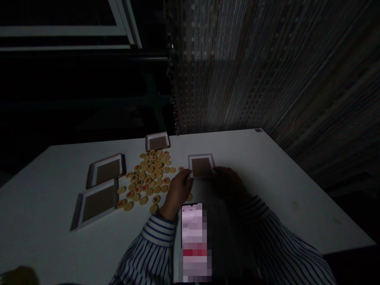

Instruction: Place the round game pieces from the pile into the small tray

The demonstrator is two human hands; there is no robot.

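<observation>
Head view, one shallow white-rimmed rectangular box (202,168) on a white table (279,178), left hand (177,192) clamped on its near-left corner, right hand (233,183) at its right (finger grip too dark to tell), three similar boxes (100,204), dozens of round tan discs (142,176).

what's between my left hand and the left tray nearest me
In the head view, several round tan pieces, some marked red or black, lie between your left hand and that tray.

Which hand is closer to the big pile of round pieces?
Left. The left hand is just beside the pile of round pieces; the right hand is farther away, by the right side of the tray.
</observation>
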